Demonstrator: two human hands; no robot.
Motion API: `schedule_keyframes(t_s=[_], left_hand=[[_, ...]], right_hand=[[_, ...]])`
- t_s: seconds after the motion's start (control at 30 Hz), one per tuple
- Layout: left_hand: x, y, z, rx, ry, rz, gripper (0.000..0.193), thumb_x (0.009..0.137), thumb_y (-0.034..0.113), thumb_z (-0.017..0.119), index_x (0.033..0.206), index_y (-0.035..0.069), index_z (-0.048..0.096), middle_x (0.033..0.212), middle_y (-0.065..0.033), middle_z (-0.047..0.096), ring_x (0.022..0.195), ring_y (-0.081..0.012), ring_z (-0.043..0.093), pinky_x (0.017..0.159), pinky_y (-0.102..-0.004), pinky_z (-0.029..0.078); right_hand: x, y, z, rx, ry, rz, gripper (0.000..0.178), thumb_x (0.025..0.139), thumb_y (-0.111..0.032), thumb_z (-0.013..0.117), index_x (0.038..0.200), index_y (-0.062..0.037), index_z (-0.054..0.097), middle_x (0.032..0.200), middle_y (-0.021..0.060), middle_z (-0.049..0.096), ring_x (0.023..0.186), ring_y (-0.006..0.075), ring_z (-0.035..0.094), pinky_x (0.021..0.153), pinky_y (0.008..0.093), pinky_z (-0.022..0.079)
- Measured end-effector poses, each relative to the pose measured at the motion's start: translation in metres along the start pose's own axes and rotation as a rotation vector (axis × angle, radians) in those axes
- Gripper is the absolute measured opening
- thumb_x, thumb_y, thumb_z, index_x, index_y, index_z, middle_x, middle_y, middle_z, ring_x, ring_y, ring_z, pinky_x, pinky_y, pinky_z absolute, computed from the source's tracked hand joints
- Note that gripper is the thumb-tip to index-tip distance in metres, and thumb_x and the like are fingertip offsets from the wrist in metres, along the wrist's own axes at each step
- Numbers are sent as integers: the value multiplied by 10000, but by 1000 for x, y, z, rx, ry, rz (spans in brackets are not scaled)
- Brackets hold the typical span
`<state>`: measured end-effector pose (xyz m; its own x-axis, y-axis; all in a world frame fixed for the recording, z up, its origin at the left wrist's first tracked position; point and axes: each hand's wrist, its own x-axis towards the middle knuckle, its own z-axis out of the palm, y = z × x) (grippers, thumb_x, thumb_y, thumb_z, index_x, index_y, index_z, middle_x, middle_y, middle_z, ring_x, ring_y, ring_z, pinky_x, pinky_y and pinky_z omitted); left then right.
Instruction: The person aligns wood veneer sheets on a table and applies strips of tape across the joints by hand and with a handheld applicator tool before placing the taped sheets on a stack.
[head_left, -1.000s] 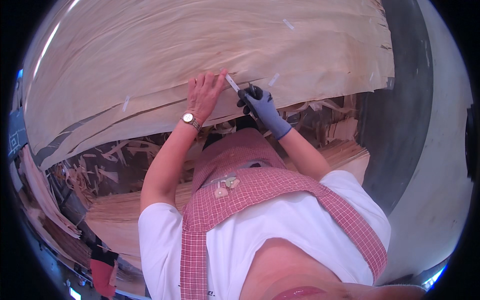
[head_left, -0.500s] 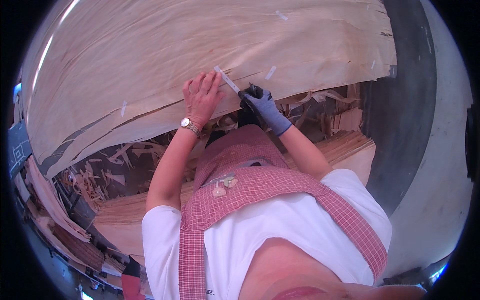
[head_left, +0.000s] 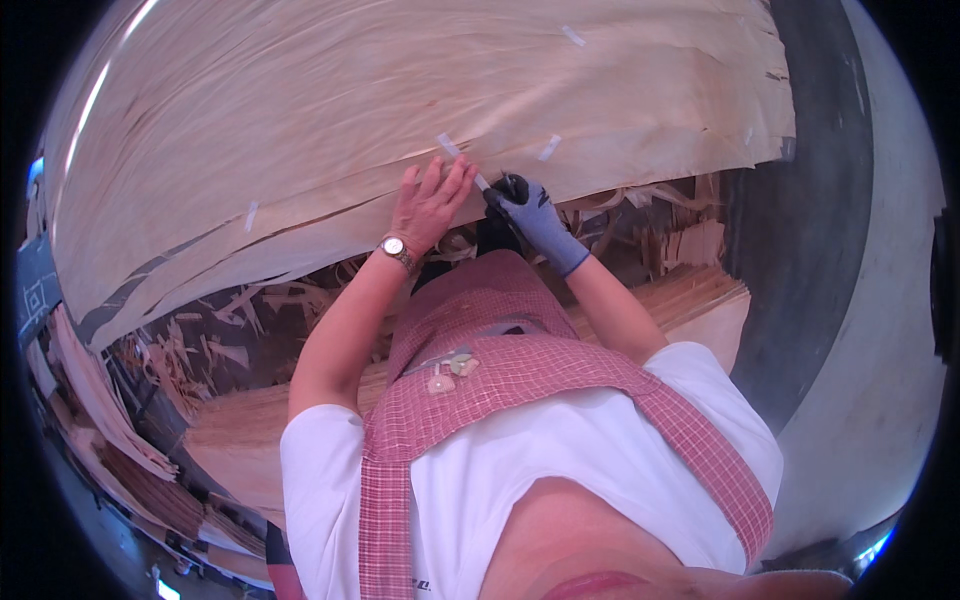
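Note:
A large, thin wood veneer sheet [head_left: 330, 100] lies before me, its near edge split along the grain. My left hand [head_left: 432, 208], bare and wearing a wristwatch [head_left: 394, 246], rests palm down at that edge. Its fingers are stretched out, with the fingertips over a strip of white tape [head_left: 447, 145]. The tape runs from the sheet under these fingers toward my right hand [head_left: 525, 205], in a grey-blue glove with dark fingertips. The gloved fingers are closed on the tape's near end. A small dark tip pokes up there, too small to name.
More short pieces of white tape [head_left: 550, 147] stick to the sheet. Below its near edge lie veneer scraps [head_left: 205, 355], and stacked veneer [head_left: 690, 305] stands close around my legs. A dark surface [head_left: 800, 230] borders the sheet on the right.
My left hand has slid to the right along the tape, closer to the gloved hand, and its fingers now cover the tape's middle. The right hand has barely shifted.

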<state>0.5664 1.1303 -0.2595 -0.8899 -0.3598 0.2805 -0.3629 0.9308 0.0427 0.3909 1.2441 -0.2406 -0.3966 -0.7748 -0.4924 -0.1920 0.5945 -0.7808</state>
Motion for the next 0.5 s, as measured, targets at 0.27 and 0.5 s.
schedule_keyframes(t_s=[0.27,0.5], left_hand=[[-10,5,14,-26,-16,-39,530,855,158,538,1385,153,505,1448,-46,470,1287,-270,467,1000,-463,389],[-76,-6,-38,-445,215,-616,553,847,118,563,1392,82,480,1478,-131,435,1376,-323,391,1135,-505,284]], right_hand=[[-42,10,-98,-648,-205,-73,357,905,-309,637,1079,3,631,1000,250,670,946,409,641,851,468,500],[-27,-66,-276,-1725,673,-417,234,919,-292,628,993,-76,680,920,161,703,862,344,680,722,432,537]])
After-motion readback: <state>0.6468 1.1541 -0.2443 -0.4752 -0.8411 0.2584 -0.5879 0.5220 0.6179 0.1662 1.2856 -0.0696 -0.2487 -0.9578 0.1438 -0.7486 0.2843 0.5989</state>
